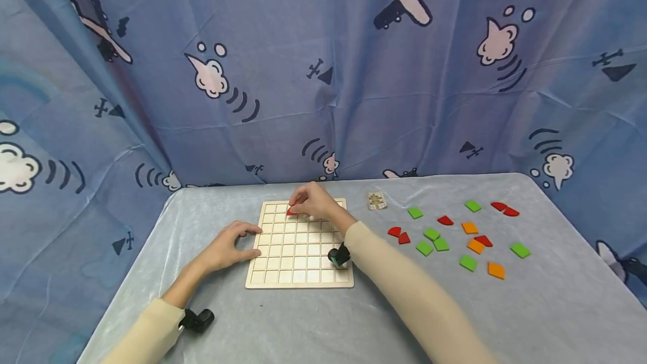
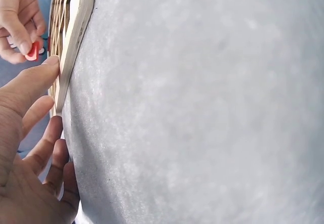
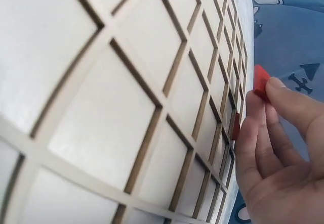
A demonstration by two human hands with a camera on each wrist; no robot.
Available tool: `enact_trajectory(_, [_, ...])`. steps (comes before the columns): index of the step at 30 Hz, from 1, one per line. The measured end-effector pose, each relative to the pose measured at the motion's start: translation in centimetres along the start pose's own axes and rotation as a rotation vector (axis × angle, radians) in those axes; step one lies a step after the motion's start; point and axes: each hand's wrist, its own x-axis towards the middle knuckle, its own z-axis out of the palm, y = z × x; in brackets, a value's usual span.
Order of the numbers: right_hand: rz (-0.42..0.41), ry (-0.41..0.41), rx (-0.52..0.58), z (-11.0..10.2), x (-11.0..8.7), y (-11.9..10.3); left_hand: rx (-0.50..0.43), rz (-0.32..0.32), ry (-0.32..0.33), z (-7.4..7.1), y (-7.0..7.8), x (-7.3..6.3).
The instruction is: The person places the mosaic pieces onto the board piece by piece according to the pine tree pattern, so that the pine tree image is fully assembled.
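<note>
A pale wooden grid board [image 1: 300, 252] lies on the cloth-covered table. My right hand [image 1: 315, 202] is over its far rows and pinches a small red tile [image 3: 260, 81] between thumb and fingers, also visible in the left wrist view. Below that hand, a second red piece [image 3: 236, 127] sits in one of the board's far cells. My left hand [image 1: 222, 249] rests at the board's left edge, thumb and fingers spread and touching the rim, holding nothing. From the head view, the right fingers partly cover the far cells.
Right of the board lie scattered green tiles [image 1: 468, 263], orange tiles [image 1: 496, 270] and red rounded pieces [image 1: 445, 220]. A small patterned card [image 1: 376, 200] lies near the board's far right corner. A blue printed curtain [image 1: 283, 72] hangs behind the table [image 1: 313, 324].
</note>
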Motion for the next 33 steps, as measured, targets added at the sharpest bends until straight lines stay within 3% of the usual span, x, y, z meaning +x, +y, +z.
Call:
enact_trajectory(6, [0.017,-0.013,0.036,0.30,0.05,0.04,0.000,-0.008,-0.007,0.06,0.11,0.08])
enact_trajectory(19, [0.000,-0.065,-0.076,0.70,0.17,-0.40,-0.005,-0.039,-0.023,0.33,0.05,0.11])
enact_trajectory(33, [0.039,-0.058,-0.139,0.91,0.45,-0.55,-0.004,-0.049,-0.026,0.26,0.24,0.05])
